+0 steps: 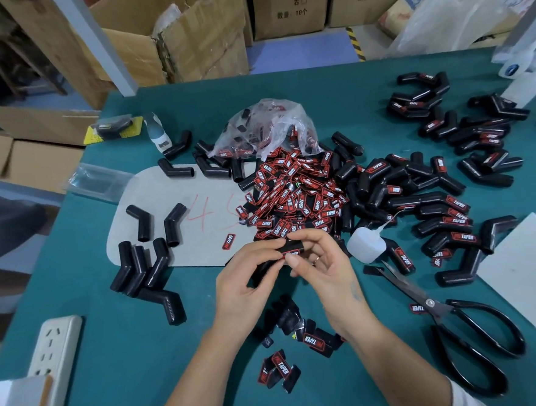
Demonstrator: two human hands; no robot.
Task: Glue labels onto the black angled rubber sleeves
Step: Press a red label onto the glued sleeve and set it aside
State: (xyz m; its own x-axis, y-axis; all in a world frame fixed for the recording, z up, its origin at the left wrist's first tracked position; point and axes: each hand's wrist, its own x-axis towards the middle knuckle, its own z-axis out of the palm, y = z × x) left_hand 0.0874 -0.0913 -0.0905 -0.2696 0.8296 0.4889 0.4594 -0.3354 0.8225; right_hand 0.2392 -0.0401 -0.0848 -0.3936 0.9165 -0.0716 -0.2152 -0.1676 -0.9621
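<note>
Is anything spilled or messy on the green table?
Yes. The red-and-black labels have spilled from the crumpled clear plastic bag into a heap, some lying upside down. The white squeeze glue bottle lies tipped on its side beside the right hand.

Both bare arms reach forward and the two hands meet in the middle. The left hand (245, 275) curls its fingers in a grip from below. The right hand (320, 259) pinches with thumb and fingertips, palm turned up.

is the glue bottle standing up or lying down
Lying down: the glue bottle rests on its side on the green table, nozzle pointing up-right toward the sleeves.
</note>
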